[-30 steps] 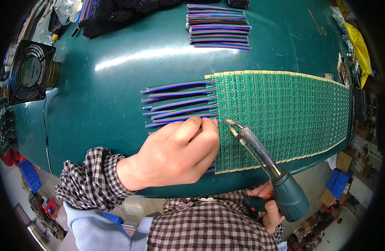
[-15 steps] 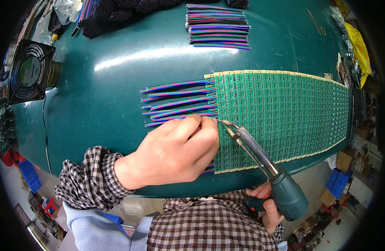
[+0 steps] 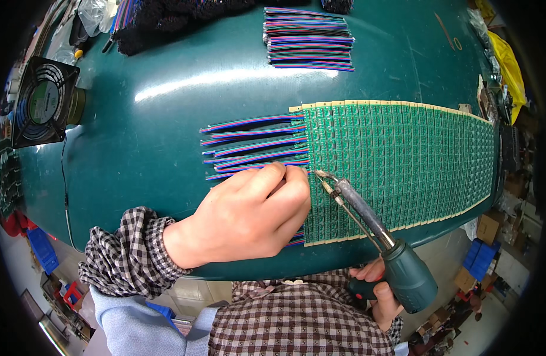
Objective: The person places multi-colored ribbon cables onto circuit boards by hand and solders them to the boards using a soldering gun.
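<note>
My left hand [image 3: 240,216] is closed in a pinch at the left edge of a wide panel of green circuit boards [image 3: 397,169]. It holds a flat multicoloured wire, mostly hidden by the fingers, with its end showing at the board edge. Several similar ribbon wires [image 3: 255,141] stick out leftward from the panel's upper left edge; more wire ends show below the hand. My right hand [image 3: 380,299] is wrapped around the handle of a dark green soldering gun [image 3: 409,279]. The gun's hot tip and thin feed tube meet at the board edge, just right of my left fingertips.
Stacked ribbon wires [image 3: 308,38] lie at the far middle of the green tabletop [image 3: 166,142]. A dark heap of wire bundles [image 3: 172,24] is at the far left. A black fan [image 3: 44,102] stands at the left edge, its cord trailing down. A yellow bag [image 3: 507,71] hangs at the right.
Almost nothing differs: both hands, the soldering gun and the panel hold the same places, and the view has shifted only very slightly.
</note>
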### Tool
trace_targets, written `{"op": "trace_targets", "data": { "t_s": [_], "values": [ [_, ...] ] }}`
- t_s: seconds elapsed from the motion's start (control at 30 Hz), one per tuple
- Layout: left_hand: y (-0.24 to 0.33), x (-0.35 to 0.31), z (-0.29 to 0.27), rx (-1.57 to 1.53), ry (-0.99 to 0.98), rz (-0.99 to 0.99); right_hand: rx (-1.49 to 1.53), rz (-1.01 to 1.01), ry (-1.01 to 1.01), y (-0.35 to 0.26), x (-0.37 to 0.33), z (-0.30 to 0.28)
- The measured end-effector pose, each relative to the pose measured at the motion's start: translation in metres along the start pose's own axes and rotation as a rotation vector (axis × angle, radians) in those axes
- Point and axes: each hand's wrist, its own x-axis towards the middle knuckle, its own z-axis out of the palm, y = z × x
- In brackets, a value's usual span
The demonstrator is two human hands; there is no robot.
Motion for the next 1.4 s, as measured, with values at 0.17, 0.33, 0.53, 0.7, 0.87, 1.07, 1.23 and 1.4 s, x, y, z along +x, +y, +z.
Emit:
{"op": "trace_targets", "data": {
  "t_s": [0.17,0.33,0.53,0.7,0.87,1.07,1.23,1.4],
  "values": [
    [-0.001,0.001,0.0,0.005,0.004,-0.005,-0.004,0.005,-0.007,0.003,-0.001,-0.002],
    [0.0,0.001,0.002,-0.01,0.003,-0.013,0.015,0.015,-0.001,0.003,0.0,-0.001],
    [0.0,0.001,0.002,0.006,0.015,-0.003,0.016,0.016,0.029,0.005,-0.003,-0.001],
    [0.001,0.001,-0.001,-0.006,-0.004,-0.018,0.033,-0.007,0.067,0.002,-0.006,0.003],
    [0.001,0.001,-0.002,-0.005,-0.02,-0.025,0.021,-0.025,0.084,0.005,-0.006,-0.002],
    [0.002,0.0,-0.002,-0.005,-0.018,-0.04,0.01,-0.029,0.087,0.001,-0.003,0.001],
    [0.0,0.001,-0.003,-0.029,-0.018,-0.038,0.02,-0.072,0.065,0.008,-0.007,-0.004],
    [0.0,0.002,-0.006,-0.046,-0.02,-0.041,0.05,-0.04,0.053,0.006,-0.006,-0.002]
  ]
}}
